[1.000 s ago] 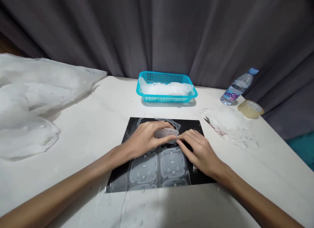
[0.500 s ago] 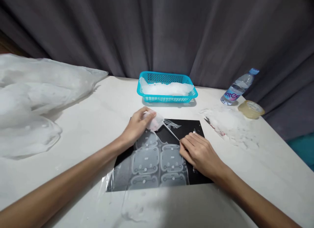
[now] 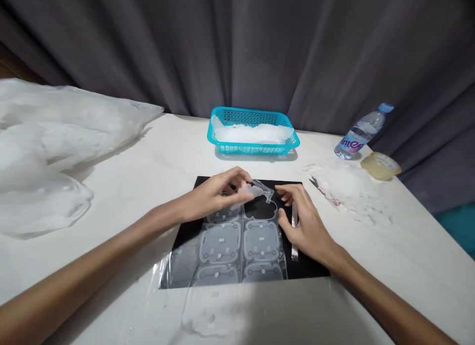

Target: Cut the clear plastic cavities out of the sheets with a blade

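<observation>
A black mat [image 3: 311,266] lies on the white table under a clear plastic sheet of rounded grey-white pieces [image 3: 261,238]. My left hand [image 3: 226,191] is over the mat's upper left part, thumb and fingers closed round a small translucent white piece [image 3: 249,190]. My right hand [image 3: 300,216] is at the mat's right side, fingers curved and apart, holding nothing. Beside and partly under it lies a thin blade-like strip [image 3: 294,219]. A crumpled clear film scrap [image 3: 262,186] lies between the hands, above a cut-out gap in the sheet.
A blue basket [image 3: 256,148] with white pieces stands behind the mat. Large white plastic bags [image 3: 55,132] lie at the left. To the right are a water bottle [image 3: 358,134], a tape roll [image 3: 380,166], white scraps [image 3: 352,189] and a pointed tool [image 3: 324,191].
My right hand has let go of the thin strip, which now lies on the mat, and its fingers have opened. My left hand has moved right and lower with the translucent piece.
</observation>
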### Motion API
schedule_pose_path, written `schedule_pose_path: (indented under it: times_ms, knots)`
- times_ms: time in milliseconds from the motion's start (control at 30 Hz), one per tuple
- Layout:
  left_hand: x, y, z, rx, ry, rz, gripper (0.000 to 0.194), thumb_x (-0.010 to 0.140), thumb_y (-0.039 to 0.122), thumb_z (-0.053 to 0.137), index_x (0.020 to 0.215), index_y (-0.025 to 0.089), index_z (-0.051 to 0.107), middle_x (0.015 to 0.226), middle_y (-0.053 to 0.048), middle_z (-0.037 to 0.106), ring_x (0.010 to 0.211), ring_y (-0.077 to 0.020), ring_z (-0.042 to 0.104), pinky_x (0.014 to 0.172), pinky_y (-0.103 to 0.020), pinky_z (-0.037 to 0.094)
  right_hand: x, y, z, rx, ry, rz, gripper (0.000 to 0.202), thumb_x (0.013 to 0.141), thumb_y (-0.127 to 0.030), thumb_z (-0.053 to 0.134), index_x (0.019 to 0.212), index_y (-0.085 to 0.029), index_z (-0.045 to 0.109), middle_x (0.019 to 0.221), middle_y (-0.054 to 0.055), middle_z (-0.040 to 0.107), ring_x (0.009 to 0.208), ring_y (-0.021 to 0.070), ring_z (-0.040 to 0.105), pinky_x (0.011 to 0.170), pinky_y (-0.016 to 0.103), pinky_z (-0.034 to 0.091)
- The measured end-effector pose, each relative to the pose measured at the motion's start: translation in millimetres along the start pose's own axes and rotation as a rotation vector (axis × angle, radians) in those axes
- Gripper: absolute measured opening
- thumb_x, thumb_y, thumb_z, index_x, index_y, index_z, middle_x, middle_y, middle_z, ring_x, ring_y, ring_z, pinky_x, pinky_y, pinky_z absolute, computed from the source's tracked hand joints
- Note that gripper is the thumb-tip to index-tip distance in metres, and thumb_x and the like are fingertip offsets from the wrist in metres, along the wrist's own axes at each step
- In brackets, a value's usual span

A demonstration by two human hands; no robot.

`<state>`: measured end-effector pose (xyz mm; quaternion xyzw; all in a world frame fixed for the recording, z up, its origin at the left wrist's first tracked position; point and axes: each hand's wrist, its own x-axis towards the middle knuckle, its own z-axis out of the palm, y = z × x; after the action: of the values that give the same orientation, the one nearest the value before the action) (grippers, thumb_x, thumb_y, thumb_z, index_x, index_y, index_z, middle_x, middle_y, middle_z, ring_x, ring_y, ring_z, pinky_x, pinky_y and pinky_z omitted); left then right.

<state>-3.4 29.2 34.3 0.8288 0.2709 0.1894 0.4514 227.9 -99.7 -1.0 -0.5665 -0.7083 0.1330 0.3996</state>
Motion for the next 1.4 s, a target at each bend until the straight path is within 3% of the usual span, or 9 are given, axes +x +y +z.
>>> schedule_pose_path:
  times_ms: [100,233,400,533,700,800,933,1133,1400]
  knots:
    - [-11,6,-1.2,0.201,-0.127,0.11,0.032,0.097,0.049,0.068,0.116,0.023,0.068,0.116,-0.008,0.065,0.105,-0.0235,0.062,0.094,-0.036,0.049,7,-1,2,0.073,-0.086,-0.038,0.051,0.092,-0.011,0.053,0.142,-0.024,0.049,0.132,0.011,0.058,0.118,0.0265,0.055,0.101,0.046,0.051]
    - [-26,9,-0.2,0.285,-0.205,0.105,0.035,0.092,0.058,0.071,0.109,0.027,0.073,0.12,-0.005,0.062,0.106,-0.0234,0.062,0.093,-0.034,0.049,13,2,2,0.197,-0.126,-0.024,0.032,0.102,-0.018,0.05,0.133,-0.025,0.055,0.124,0.008,0.065,0.117,0.0249,0.058,0.103,0.046,0.049]
    - [-23,-7,-9.0,0.317,-0.008,0.02,0.035,0.099,0.053,0.063,0.114,0.021,0.064,0.114,-0.006,0.063,0.106,-0.0236,0.06,0.094,-0.035,0.047,19,2,1,0.107,-0.2,-0.075,0.016,0.106,-0.026,0.051,0.117,-0.024,0.063,0.116,0.008,0.067,0.116,0.0252,0.058,0.103,0.044,0.046]
    - [-23,-3,-3.1,0.434,0.031,-0.049,0.042,0.095,0.061,0.065,0.101,0.02,0.059,0.104,-0.006,0.062,0.098,-0.0245,0.06,0.086,-0.036,0.046,44,-3,10,0.09,-0.303,-0.06,0.016,0.105,-0.028,0.054,0.117,-0.022,0.063,0.115,0.008,0.066,0.11,0.0238,0.06,0.099,0.042,0.047]
    - [-32,9,21.6,0.529,0.106,-0.189,0.039,0.098,0.057,0.059,0.091,0.019,0.055,0.097,-0.006,0.062,0.087,-0.0242,0.061,0.074,-0.035,0.041,84,1,31,0.279,-0.532,0.14,0.023,0.099,-0.039,0.063,0.1,-0.017,0.068,0.089,0.004,0.068,0.075,0.0154,0.058,0.069,0.029,0.045]
    - [-32,9,26.7,0.406,0.135,-0.268,0.034,0.098,0.052,0.062,0.094,0.019,0.057,0.093,-0.004,0.064,0.081,-0.0219,0.06,0.071,-0.033,0.039,95,6,34,0.41,-0.649,0.232,0.04,0.088,-0.053,0.075,0.092,-0.015,0.069,0.073,-0.001,0.06,0.066,0.0132,0.051,0.06,0.027,0.038]
    - [-28,7,23.5,0.16,0.072,-0.336,0.033,0.098,0.052,0.061,0.091,0.02,0.063,0.081,0.0,0.065,0.072,-0.018,0.059,0.069,-0.03,0.038,98,7,25,0.541,-0.739,0.219,0.046,0.084,-0.06,0.077,0.086,-0.015,0.069,0.072,-0.002,0.057,0.066,0.0122,0.047,0.063,0.027,0.038]
    - [-27,8,31.2,0.098,0.116,-0.344,0.033,0.096,0.052,0.062,0.092,0.02,0.066,0.076,0.002,0.065,0.067,-0.0158,0.056,0.064,-0.029,0.036,98,6,16,0.579,-0.735,0.183,0.034,0.087,-0.05,0.075,0.083,-0.018,0.063,0.077,-0.002,0.06,0.07,0.013,0.051,0.069,0.028,0.041]
    - [-32,13,39.5,0.205,0.138,-0.374,0.027,0.096,0.043,0.058,0.083,0.02,0.062,0.07,0.002,0.062,0.064,-0.016,0.053,0.062,-0.029,0.034,87,6,32,0.37,-0.519,0.185,0.011,0.094,-0.027,0.062,0.087,-0.02,0.057,0.075,-0.002,0.059,0.067,0.014,0.052,0.065,0.029,0.039]
